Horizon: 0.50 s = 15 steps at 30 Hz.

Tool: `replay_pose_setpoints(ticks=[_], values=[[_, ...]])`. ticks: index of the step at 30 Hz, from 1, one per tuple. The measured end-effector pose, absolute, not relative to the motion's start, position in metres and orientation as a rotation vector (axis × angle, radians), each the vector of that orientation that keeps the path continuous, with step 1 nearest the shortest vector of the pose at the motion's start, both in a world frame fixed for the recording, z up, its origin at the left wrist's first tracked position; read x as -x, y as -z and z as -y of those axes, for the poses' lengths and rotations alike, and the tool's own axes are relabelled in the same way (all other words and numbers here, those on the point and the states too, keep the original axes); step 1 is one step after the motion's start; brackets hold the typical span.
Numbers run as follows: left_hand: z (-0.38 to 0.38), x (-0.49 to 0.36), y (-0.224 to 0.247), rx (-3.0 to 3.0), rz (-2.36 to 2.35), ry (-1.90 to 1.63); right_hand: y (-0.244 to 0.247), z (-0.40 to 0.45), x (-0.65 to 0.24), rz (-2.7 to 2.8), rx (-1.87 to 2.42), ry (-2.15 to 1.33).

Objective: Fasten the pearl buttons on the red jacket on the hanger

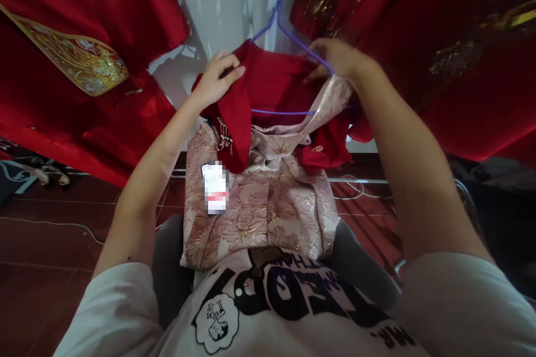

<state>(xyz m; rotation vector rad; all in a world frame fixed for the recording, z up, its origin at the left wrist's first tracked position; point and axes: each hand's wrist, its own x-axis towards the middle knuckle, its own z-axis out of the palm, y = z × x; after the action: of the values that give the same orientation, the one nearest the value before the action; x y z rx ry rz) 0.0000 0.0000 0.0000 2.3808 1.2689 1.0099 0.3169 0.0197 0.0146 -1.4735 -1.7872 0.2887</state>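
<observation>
- Head view: left hand (220,77) bends over the shoulder of a red beaded top (235,101), touching; firm grip, I can't tell.
- Right hand (337,58) sits behind the purple hanger (278,6), fingers partly hidden, grip unclear.
- Between them, the top looks half hung: hanger's left arm covered, right bare.
- Below: phone (215,188) on pink brocade (251,226).
</observation>
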Motion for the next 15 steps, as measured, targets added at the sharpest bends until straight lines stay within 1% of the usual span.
replay_pose_setpoints(ticks=[1, 3, 10, 15], values=[[0.0, -0.001, 0.001, -2.374, -1.274, -0.995, -0.018, -0.014, -0.319, 1.779, 1.673, -0.262], [-0.001, -0.002, 0.002, -2.369, -1.273, -0.973, -0.025, -0.002, -0.325, 1.727, 1.914, -0.21], [-0.006, -0.002, 0.004, -2.367, -1.23, -0.995, -0.032, 0.017, -0.362, 1.476, 2.147, -0.115], [0.0, -0.004, 0.003, -2.353, -1.254, -0.989, -0.046, 0.039, -0.389, 1.419, 2.323, -0.091]])
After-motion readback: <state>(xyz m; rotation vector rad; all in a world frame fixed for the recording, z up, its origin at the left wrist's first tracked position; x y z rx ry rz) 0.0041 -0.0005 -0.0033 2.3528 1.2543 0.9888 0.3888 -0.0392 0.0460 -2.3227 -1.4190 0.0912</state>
